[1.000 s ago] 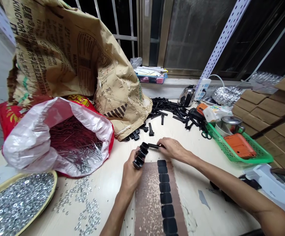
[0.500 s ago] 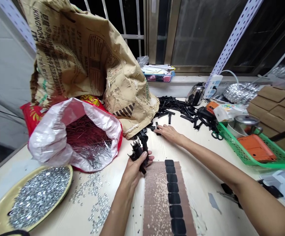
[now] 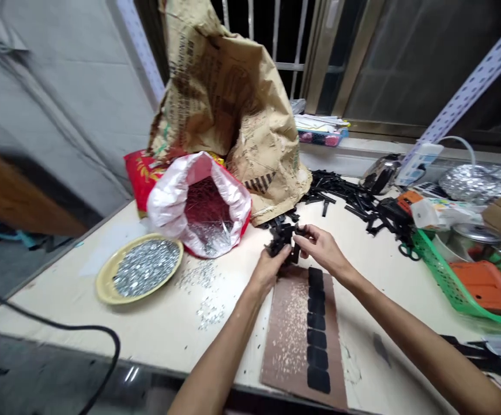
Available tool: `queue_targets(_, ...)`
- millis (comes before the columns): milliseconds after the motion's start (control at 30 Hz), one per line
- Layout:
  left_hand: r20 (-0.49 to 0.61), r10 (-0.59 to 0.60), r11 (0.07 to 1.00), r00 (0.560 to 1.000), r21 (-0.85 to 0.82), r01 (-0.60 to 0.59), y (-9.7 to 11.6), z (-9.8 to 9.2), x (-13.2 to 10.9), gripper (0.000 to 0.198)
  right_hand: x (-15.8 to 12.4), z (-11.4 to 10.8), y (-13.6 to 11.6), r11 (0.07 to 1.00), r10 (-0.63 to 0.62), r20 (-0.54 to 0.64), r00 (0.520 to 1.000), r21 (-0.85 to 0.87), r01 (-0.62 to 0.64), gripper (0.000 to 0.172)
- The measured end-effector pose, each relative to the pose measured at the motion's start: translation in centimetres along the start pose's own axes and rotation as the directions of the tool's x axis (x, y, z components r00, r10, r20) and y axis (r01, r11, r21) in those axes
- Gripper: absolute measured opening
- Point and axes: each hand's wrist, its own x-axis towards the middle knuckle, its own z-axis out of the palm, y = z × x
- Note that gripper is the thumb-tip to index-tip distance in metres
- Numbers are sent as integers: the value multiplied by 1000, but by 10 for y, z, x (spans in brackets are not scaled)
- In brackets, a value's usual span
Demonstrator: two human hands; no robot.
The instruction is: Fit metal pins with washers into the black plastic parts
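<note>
Several black plastic clips (image 3: 281,235) with pronged ends are bunched in my left hand (image 3: 270,266), its fingers closed round them. My right hand (image 3: 321,249) is beside it, fingers pinched on one black plastic piece (image 3: 296,249) that meets the bunch. Blur hides exactly how the pieces touch. Just below both hands lies a brown cardboard strip (image 3: 291,340) with a column of black rounded squares (image 3: 317,339) along its right side. Behind the hands, a heap of loose black plastic pieces (image 3: 341,190) spreads over the table.
A yellow dish (image 3: 103,286) of small metal washers stands left, with loose washers (image 3: 210,314) nearby. Behind it are a white-lined red bag (image 3: 168,202) of thin metal pins and a large brown paper sack (image 3: 271,132). A green basket (image 3: 444,288) holds an orange case (image 3: 488,285) at right.
My right hand has come back from the pile with a black piece to meet my left hand. The camera view has turned left, showing more floor and wall.
</note>
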Motion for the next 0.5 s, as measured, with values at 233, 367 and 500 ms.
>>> queue_targets(233, 93, 17, 1000, 996, -22, -15, 31, -15, -54, 44, -32, 36, -25, 998, -66, 50, 997, 22, 65, 35)
queue_targets(367, 71, 48, 995, 996, 83, -53, 41, -49, -85, 41, -48, 68, -44, 996, -73, 204, 976, -32, 81, 34)
queue_targets(500, -110, 221, 948, 969, 258, -186, 32, -78, -104, 40, -70, 103, -63, 934, -141, 200, 970, -300, 197, 26)
